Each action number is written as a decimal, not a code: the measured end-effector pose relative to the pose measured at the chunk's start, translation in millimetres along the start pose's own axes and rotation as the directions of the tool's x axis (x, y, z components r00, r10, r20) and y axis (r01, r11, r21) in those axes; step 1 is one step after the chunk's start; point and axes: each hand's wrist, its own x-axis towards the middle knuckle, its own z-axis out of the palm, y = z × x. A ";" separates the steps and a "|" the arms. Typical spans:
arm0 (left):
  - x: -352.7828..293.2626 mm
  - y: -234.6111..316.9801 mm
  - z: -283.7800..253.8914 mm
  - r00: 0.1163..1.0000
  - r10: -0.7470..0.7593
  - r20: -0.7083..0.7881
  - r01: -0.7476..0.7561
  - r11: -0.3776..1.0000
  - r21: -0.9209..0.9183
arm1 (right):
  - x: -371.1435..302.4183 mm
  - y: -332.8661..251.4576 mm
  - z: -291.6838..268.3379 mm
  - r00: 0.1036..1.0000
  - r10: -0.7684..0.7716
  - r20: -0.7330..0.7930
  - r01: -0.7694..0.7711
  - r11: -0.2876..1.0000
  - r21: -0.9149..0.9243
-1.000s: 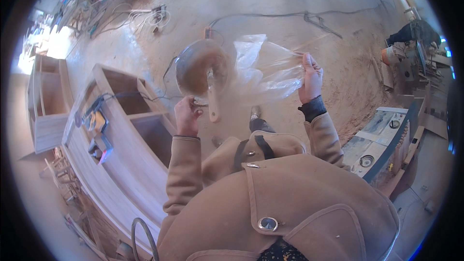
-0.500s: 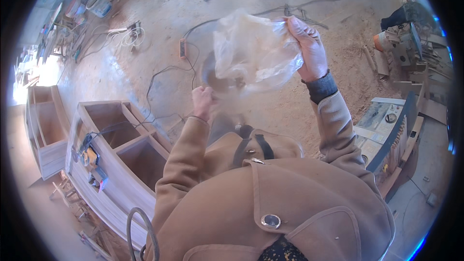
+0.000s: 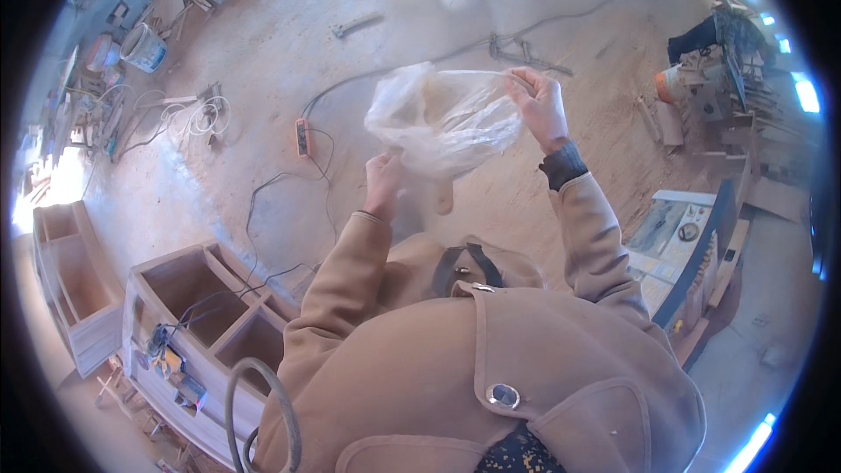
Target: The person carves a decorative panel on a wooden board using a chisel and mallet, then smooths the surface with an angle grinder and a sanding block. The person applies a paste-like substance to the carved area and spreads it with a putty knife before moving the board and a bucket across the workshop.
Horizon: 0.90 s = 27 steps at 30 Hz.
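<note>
A crumpled, see-through plastic bag [image 3: 447,118] hangs in the air in front of me, with a faint yellowish patch inside its folds. My right hand [image 3: 539,105] pinches its upper right corner between thumb and fingers. At the bag's lower left edge, my left hand [image 3: 383,182] is closed in a fist, its fingertips against the film. The exact grip of the left fingers is partly hidden. Both arms are held out over the dusty floor.
To my left stand open wooden cabinet frames [image 3: 197,289], with a yellow-and-black power tool [image 3: 171,368] on one. An orange power strip [image 3: 303,137] and dark cables lie on the floor. A panelled machine [image 3: 674,232] is on the right; buckets [image 3: 143,48] stand far left.
My left hand has come up to the bag's lower left edge. The bag has shifted slightly left and is drawn tauter between my hands. The whole view has tilted a little.
</note>
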 end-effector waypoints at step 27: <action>325.7 170.0 196.8 0.996 0.075 -0.038 -0.065 0.974 0.219 | 337.7 88.7 -115.4 0.947 0.041 -0.318 -0.090 0.986 -0.141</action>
